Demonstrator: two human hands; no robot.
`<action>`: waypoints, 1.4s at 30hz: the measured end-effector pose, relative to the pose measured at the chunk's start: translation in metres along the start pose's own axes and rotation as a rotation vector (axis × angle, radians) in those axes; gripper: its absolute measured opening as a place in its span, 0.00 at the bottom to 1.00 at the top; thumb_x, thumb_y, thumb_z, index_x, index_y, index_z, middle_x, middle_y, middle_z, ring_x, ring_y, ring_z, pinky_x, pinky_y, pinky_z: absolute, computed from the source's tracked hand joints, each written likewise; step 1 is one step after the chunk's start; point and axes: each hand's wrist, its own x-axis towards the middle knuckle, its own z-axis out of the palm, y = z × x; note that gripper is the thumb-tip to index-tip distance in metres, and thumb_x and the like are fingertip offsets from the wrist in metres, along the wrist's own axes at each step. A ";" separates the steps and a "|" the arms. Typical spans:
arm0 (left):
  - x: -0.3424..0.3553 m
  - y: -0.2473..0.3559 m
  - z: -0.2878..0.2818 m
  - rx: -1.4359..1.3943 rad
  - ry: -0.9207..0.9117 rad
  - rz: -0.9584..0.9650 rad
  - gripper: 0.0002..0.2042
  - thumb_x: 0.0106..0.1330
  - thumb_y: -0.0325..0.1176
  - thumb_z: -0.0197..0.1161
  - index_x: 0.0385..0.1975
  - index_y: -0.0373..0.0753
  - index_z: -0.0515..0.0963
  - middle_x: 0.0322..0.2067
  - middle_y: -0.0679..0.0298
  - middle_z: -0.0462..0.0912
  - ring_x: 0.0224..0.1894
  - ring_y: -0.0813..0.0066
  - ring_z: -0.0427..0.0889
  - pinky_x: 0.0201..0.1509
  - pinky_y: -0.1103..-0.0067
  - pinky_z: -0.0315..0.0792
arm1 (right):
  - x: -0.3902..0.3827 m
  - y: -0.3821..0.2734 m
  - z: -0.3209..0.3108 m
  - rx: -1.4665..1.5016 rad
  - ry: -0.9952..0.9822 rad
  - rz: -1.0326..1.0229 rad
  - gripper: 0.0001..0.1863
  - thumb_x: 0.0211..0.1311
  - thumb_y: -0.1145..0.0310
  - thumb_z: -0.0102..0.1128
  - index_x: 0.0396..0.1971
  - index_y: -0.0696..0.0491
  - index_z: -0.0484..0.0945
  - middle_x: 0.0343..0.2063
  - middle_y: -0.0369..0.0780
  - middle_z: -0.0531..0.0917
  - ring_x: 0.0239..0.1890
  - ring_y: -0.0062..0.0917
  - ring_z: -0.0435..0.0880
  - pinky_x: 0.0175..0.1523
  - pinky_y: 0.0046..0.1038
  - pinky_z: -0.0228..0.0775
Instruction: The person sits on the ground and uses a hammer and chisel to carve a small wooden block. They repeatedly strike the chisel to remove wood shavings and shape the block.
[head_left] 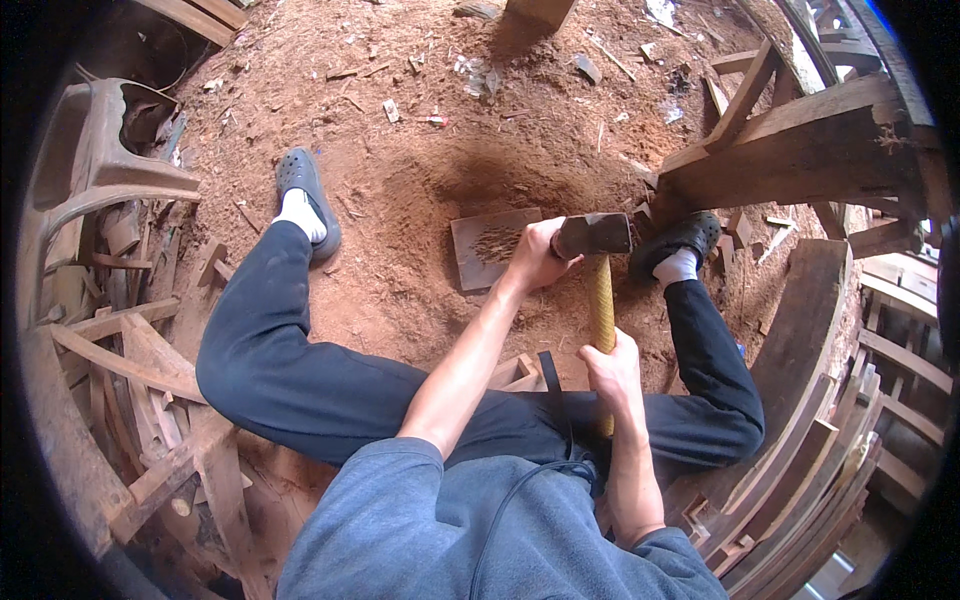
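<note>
Sitting, apparently low, with legs spread in dark trousers point(320, 400), and working in the gap between them. Gripping the yellow handle point(601, 320) of a hammer point(600, 285) in the right hand point(618, 368), below the middle of its length, and pointing the butt back toward the body. Probably gaining control from such a hold, though giving up some reach. Best watching the dark strap point(553, 390) just left of the handle, as a likely snag.

Holding the dark, blunt head point(595, 236) well forward of the right hand. Curling the left hand point(540, 257) at the left end of the head, apparently touching it; not being able to tell, for the hidden fingertips, whether clasping the metal or only resting against it. Probably doing best by steadying the head squarely over the handle, and by clearing the left fingers from both faces before putting any force through the tool.

Overlapping, in this view, the right part of a flat, square board point(468, 262) on the ground point(390, 320), strewn with small brown bits point(492, 244) not clear enough to name.

Minding the dark clog point(698, 236) just right of the head, as the foot most at risk, while planting the grey clog point(298, 175) well apart on the left. Allowing, farther out, for the heavy wooden beam point(790, 165) at the right, probably limiting any wide sweep on that side
</note>
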 end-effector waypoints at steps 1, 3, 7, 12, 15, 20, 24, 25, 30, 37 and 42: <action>0.001 -0.001 -0.003 0.030 0.012 0.014 0.15 0.45 0.25 0.70 0.36 0.35 0.78 0.31 0.51 0.82 0.37 0.53 0.82 0.40 0.70 0.76 | 0.002 0.000 0.001 -0.032 -0.005 -0.037 0.08 0.45 0.74 0.60 0.22 0.56 0.69 0.13 0.31 0.69 0.13 0.15 0.67 0.19 0.22 0.60; 0.002 -0.005 -0.010 0.090 0.041 0.055 0.14 0.45 0.25 0.70 0.35 0.36 0.78 0.31 0.51 0.82 0.37 0.52 0.82 0.40 0.69 0.76 | 0.006 0.001 0.004 -0.022 -0.029 -0.005 0.09 0.44 0.71 0.59 0.22 0.59 0.70 0.14 0.36 0.72 0.17 0.17 0.70 0.25 0.25 0.64; -0.006 -0.017 -0.021 0.082 0.133 0.068 0.12 0.46 0.25 0.68 0.32 0.35 0.78 0.31 0.52 0.82 0.37 0.52 0.82 0.39 0.69 0.76 | 0.014 -0.001 0.018 -0.050 -0.072 -0.061 0.07 0.46 0.74 0.59 0.22 0.55 0.68 0.12 0.32 0.70 0.11 0.15 0.67 0.16 0.22 0.59; -0.016 -0.030 -0.027 0.098 0.186 0.010 0.11 0.47 0.25 0.66 0.32 0.35 0.78 0.31 0.52 0.82 0.36 0.51 0.81 0.41 0.68 0.76 | 0.015 -0.006 0.027 -0.056 -0.102 -0.011 0.07 0.46 0.75 0.58 0.23 0.56 0.68 0.12 0.32 0.69 0.11 0.15 0.67 0.16 0.22 0.60; -0.017 -0.033 -0.029 0.135 0.214 0.030 0.10 0.47 0.25 0.65 0.31 0.35 0.78 0.30 0.52 0.82 0.37 0.51 0.81 0.41 0.67 0.76 | 0.015 -0.008 0.028 -0.044 -0.114 0.007 0.07 0.46 0.75 0.58 0.24 0.56 0.69 0.11 0.32 0.69 0.11 0.15 0.66 0.16 0.22 0.60; -0.018 -0.034 -0.032 0.080 0.213 -0.012 0.11 0.47 0.25 0.66 0.33 0.35 0.79 0.32 0.52 0.82 0.38 0.52 0.82 0.42 0.68 0.76 | 0.018 -0.009 0.032 -0.077 -0.112 -0.028 0.07 0.46 0.74 0.58 0.23 0.56 0.68 0.12 0.32 0.70 0.11 0.15 0.67 0.16 0.22 0.60; -0.020 -0.034 -0.034 0.071 0.217 -0.056 0.12 0.48 0.25 0.67 0.34 0.36 0.79 0.33 0.52 0.83 0.40 0.52 0.82 0.44 0.68 0.76 | 0.019 -0.010 0.035 -0.117 -0.104 -0.023 0.07 0.46 0.74 0.58 0.23 0.56 0.69 0.12 0.32 0.70 0.11 0.16 0.68 0.16 0.22 0.61; -0.020 -0.035 -0.035 0.067 0.224 -0.039 0.12 0.48 0.25 0.67 0.34 0.36 0.79 0.33 0.52 0.83 0.40 0.52 0.82 0.44 0.68 0.76 | 0.019 -0.011 0.036 -0.114 -0.107 -0.013 0.07 0.46 0.74 0.58 0.23 0.56 0.69 0.11 0.33 0.70 0.11 0.16 0.68 0.16 0.23 0.61; -0.021 -0.036 -0.038 0.088 0.216 -0.065 0.13 0.48 0.26 0.68 0.35 0.36 0.79 0.34 0.52 0.83 0.42 0.53 0.82 0.46 0.68 0.75 | 0.020 -0.014 0.037 -0.091 -0.118 -0.022 0.07 0.45 0.74 0.58 0.23 0.57 0.69 0.11 0.33 0.70 0.11 0.16 0.68 0.17 0.23 0.62; -0.024 -0.037 -0.042 0.096 0.224 -0.079 0.14 0.47 0.25 0.68 0.36 0.36 0.79 0.34 0.53 0.83 0.40 0.54 0.82 0.45 0.70 0.76 | 0.017 -0.026 0.035 -0.125 -0.115 -0.072 0.08 0.44 0.73 0.59 0.22 0.58 0.70 0.13 0.35 0.71 0.14 0.18 0.70 0.21 0.25 0.64; -0.025 -0.044 -0.045 0.060 0.220 -0.086 0.15 0.46 0.24 0.68 0.36 0.36 0.79 0.34 0.54 0.83 0.40 0.56 0.83 0.44 0.72 0.75 | 0.014 -0.040 0.034 -0.251 -0.157 -0.034 0.16 0.46 0.66 0.58 0.33 0.62 0.77 0.26 0.54 0.81 0.34 0.43 0.83 0.41 0.36 0.72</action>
